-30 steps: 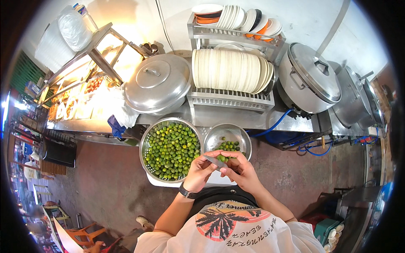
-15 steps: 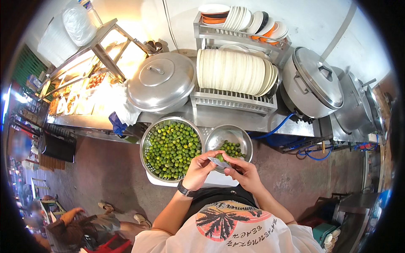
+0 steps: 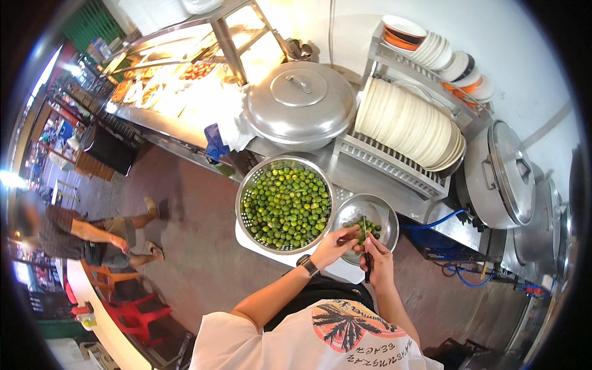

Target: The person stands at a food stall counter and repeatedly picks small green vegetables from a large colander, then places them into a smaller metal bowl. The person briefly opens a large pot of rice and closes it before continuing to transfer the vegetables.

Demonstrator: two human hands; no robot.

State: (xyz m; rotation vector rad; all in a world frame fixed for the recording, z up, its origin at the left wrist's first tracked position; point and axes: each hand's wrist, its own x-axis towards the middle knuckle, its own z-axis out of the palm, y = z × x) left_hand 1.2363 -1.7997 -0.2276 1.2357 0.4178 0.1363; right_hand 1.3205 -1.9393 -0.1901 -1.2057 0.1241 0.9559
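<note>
My right hand (image 3: pixel 379 262) is closed round the black handle of a small knife (image 3: pixel 368 271), its narrow blade pointing away from me. Close beside it, my left hand (image 3: pixel 335 246), with a dark wristwatch, pinches a small green citrus fruit (image 3: pixel 361 237) near the blade; fingers partly cover the fruit. Both hands are over the near side of a steel bowl (image 3: pixel 390 216) with several green citrus fruits (image 3: pixel 372 227) in it. To its left, a perforated steel colander (image 3: pixel 241 213) is heaped with whole green citrus fruits (image 3: pixel 285 206).
A white surface (image 3: pixel 246 237) supports the colander. Behind are a large lidded pot (image 3: pixel 300 102), a rack of plates (image 3: pixel 407 123) and another lidded pot (image 3: pixel 496 176) on a steel counter (image 3: pixel 345 169). A lit food display (image 3: pixel 179 80) stands far left. A person (image 3: pixel 92 231) walks at left, near a red chair (image 3: pixel 139 314).
The view has turned, so the counter slants. The knife blade, earlier lying across between my hands, now points away, and its handle shows in my right hand. The person at left shows more fully.
</note>
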